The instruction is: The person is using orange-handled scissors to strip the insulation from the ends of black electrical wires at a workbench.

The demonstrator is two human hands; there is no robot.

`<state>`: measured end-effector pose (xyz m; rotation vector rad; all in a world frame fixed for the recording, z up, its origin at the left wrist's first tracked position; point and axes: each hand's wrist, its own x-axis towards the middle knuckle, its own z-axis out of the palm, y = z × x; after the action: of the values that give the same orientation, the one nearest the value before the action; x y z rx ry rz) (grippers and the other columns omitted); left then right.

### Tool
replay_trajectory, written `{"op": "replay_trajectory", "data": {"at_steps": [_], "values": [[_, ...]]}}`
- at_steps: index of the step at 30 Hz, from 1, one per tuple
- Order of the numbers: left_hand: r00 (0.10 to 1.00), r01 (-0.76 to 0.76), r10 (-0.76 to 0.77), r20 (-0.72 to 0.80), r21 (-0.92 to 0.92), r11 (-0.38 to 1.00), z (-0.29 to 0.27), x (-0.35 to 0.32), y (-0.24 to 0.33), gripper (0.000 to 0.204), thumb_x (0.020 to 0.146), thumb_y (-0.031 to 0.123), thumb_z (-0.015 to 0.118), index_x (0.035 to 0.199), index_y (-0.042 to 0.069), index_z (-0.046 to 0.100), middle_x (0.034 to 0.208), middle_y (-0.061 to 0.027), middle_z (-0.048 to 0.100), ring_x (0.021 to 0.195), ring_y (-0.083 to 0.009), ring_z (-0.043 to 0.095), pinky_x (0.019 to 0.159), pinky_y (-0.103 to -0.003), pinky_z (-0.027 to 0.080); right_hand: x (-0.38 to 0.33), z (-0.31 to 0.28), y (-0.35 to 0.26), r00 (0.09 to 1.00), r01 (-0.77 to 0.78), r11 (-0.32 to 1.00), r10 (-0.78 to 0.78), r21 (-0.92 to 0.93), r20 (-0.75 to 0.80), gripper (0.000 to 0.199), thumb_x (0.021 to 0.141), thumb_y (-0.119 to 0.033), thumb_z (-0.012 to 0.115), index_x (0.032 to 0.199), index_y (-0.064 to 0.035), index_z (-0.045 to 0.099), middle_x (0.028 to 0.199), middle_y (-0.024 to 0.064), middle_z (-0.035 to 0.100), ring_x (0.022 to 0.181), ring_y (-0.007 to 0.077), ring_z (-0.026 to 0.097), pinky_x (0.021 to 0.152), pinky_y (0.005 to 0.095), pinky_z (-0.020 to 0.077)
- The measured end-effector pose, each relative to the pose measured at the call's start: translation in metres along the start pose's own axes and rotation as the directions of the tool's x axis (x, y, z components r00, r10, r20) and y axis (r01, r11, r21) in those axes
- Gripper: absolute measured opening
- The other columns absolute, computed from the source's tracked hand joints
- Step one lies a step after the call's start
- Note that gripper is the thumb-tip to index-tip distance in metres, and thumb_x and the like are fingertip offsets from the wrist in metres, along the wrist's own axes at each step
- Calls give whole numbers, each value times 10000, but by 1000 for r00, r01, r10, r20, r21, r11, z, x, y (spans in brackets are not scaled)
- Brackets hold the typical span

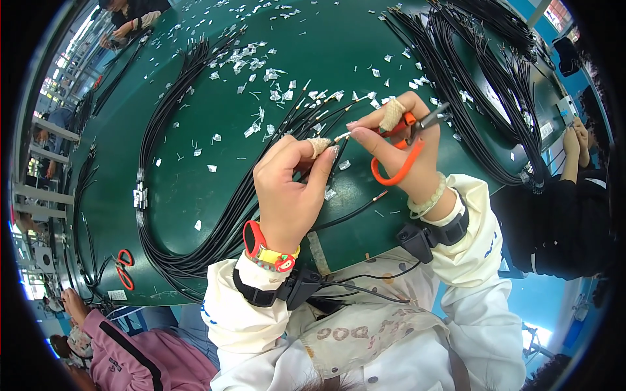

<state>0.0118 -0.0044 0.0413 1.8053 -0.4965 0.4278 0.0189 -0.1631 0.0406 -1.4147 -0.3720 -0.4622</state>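
Pinching one black cable (340,137) near its end with left hand (287,173), thumb and forefinger closed right down on it. Meeting its pale tip with right hand (412,148), thumb and forefinger also pressed together; can't tell whether gripping tip itself or a small piece on it. Got tip in midair between both hands, above green table (182,189). Carrying orange-handled cutters (410,163) tucked in right hand too, metal end pointing out to right. Can see black bundle (176,267) curving round to left, white scraps (241,62) strewn beyond hands, more cable bundles (443,78) off to right.
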Motion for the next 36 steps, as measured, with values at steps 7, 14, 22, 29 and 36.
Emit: {"op": "replay_trajectory", "data": {"at_steps": [7, 14, 22, 29, 36], "values": [[991, 110, -108, 78, -20, 994, 0, -2, 3, 53, 749, 0, 630, 772, -37, 599, 626, -51, 541, 516, -97, 527, 462, -209, 407, 2, -5, -1, 901, 382, 904, -319, -192, 294, 347, 700, 102, 648, 735, -72, 349, 742, 131, 626, 716, 170, 625, 638, 257, 494], [972, 149, -140, 189, -38, 988, -16, -5, 0, 81, 792, 37, 601, 784, -44, 597, 623, -39, 560, 487, -64, 508, 430, -183, 391, -3, 11, 3, 999, -16, 1000, 15, 18, 49, 344, 710, 38, 675, 724, -75, 350, 719, 101, 622, 690, 109, 595, 627, 213, 463], [772, 613, -479, 417, -295, 733, -38, -15, 23, 185, 875, 129, 530, 859, -47, 582, 621, -37, 566, 435, -40, 474, 374, -153, 350, -24, 16, -9, 972, 120, 993, -116, -7, 203, 334, 718, 68, 651, 786, -67, 354, 775, 133, 629, 761, 167, 620, 681, 263, 500], [772, 613, -449, 451, -339, 714, -42, -17, 26, 174, 878, 119, 516, 862, -40, 584, 625, -37, 573, 441, -32, 478, 362, -147, 337, -28, 25, -15, 999, -11, 995, 7, 97, 40, 337, 724, 49, 655, 811, -69, 351, 806, 149, 634, 752, 159, 616, 679, 249, 492], [900, 183, -153, 408, -36, 983, -35, -27, 25, 191, 892, 121, 487, 869, -51, 566, 645, -92, 604, 418, -62, 510, 358, -169, 387, -22, 21, -13, 977, -147, 987, 136, 58, 165, 365, 710, 58, 662, 757, -90, 332, 802, 144, 632, 756, 159, 613, 691, 259, 491]]}}
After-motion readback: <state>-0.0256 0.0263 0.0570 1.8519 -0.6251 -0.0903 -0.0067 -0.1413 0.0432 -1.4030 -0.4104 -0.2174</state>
